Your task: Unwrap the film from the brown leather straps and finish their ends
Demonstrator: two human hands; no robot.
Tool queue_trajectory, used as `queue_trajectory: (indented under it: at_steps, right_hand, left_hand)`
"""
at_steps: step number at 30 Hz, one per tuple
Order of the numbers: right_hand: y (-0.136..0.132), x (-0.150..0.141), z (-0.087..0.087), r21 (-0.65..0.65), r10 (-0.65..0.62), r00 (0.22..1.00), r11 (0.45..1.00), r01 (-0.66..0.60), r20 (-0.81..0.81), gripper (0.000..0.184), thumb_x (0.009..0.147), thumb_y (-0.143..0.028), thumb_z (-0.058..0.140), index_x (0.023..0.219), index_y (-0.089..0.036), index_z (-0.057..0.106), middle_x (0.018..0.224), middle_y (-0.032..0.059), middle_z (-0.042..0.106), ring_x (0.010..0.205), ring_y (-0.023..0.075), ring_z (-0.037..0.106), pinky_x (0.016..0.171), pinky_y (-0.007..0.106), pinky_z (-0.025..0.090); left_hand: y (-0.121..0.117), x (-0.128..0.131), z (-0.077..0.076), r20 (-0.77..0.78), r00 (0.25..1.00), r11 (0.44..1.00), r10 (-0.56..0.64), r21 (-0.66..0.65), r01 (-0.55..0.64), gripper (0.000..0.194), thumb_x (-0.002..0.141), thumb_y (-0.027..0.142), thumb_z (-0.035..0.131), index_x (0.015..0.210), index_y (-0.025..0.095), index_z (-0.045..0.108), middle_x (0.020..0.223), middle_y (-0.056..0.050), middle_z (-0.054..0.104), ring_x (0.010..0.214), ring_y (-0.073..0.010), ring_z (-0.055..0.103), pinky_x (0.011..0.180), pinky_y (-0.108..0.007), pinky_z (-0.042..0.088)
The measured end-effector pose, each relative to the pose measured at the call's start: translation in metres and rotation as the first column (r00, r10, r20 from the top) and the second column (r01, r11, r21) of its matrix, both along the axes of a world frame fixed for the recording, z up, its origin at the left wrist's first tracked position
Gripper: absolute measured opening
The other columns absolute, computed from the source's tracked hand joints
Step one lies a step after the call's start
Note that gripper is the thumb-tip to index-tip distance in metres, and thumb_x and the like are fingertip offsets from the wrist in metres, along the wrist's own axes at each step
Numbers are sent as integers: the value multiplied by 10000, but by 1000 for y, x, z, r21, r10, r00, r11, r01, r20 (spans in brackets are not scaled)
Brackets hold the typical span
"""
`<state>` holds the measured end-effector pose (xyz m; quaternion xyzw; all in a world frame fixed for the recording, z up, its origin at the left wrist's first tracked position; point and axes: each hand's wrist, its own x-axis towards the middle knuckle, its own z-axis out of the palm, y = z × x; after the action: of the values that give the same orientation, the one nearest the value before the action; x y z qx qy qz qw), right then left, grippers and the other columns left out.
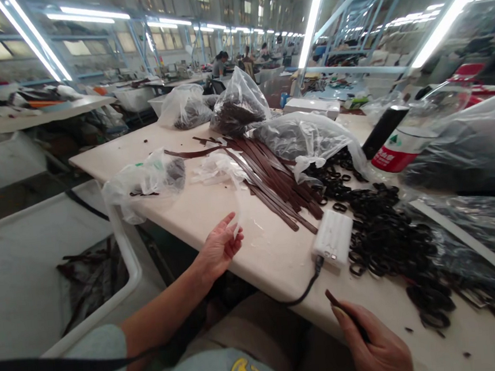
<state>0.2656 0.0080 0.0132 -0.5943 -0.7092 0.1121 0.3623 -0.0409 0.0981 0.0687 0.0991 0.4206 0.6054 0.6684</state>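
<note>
My left hand (220, 247) hovers palm-up over the near edge of the pale table (197, 204), fingers loosely spread, a wisp of clear plastic at its fingertips. My right hand (376, 344) rests near the table's front edge, closed on a thin dark brown strap (343, 310). A fan of brown leather straps (273, 183) lies in the middle of the table. A heap of black rings (381, 231) spreads to the right. A white power bank (333, 238) with a black cable lies between the straps and the rings.
Clear plastic bags (238, 105) of dark parts stand at the table's back, and another bag (147, 180) lies at the left edge. A red and white can (400, 146) sits on the right. A white bin (42, 267) holding straps stands on my left. People work at distant tables.
</note>
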Motion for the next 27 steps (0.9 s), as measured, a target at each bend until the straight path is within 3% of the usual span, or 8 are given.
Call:
queue_trajectory:
  at_steps: [2,5,10,14,17,22,27]
  right_hand:
    - [0,0,0,-3,-11,1000,1000,11,-3,345,914,-520,571,940,-228,751,879,18,784,754,198,746,689,220,583]
    - [0,0,1,-4,-26,999,1000,26,-37,352,912,-522,565,917,-227,756,853,16,784,730,198,742,677,225,582]
    - [1,-3,6,-10,-44,997,999,43,-58,336,902,-503,584,893,-218,761,839,24,783,723,205,740,651,227,576]
    - [-1,-8,19,-12,-36,995,999,35,-91,289,909,-456,599,900,-211,752,823,26,774,706,197,727,645,226,564]
    - [-4,-15,35,32,-28,994,999,32,-107,240,918,-412,605,923,-214,741,827,23,763,704,187,712,652,228,551]
    - [-6,-32,59,77,54,994,996,-47,-94,143,930,-320,611,957,-227,717,848,9,745,716,161,693,667,214,527]
    - [-5,-32,58,115,79,995,991,-73,-55,153,950,-326,588,968,-227,703,859,-1,741,717,144,696,686,193,522]
  left_hand:
    - [-9,-3,3,121,993,997,5,-76,4,373,858,70,654,1215,141,571,701,22,657,547,-62,637,531,-137,521]
    - [-20,-5,5,310,949,983,-60,-144,110,267,906,86,603,1173,73,588,707,-4,654,579,-71,645,552,-149,531]
    - [-32,2,5,478,851,943,-217,-122,309,167,913,81,577,1068,90,639,701,-4,638,561,-64,623,547,-153,510]
    - [-34,14,5,368,867,893,-337,-167,418,43,884,117,626,877,93,661,702,-35,670,557,-103,655,527,-177,524]
    - [-34,25,3,211,900,899,-382,-140,414,63,834,132,696,796,103,655,718,-49,692,587,-142,686,520,-206,548]
    - [-32,38,-2,129,931,937,-342,-26,347,183,807,169,744,690,113,616,660,-13,654,576,-118,669,538,-203,569]
    - [-13,24,7,57,976,977,-208,-32,210,109,838,147,703,757,120,635,706,-26,689,573,-115,679,508,-177,557]
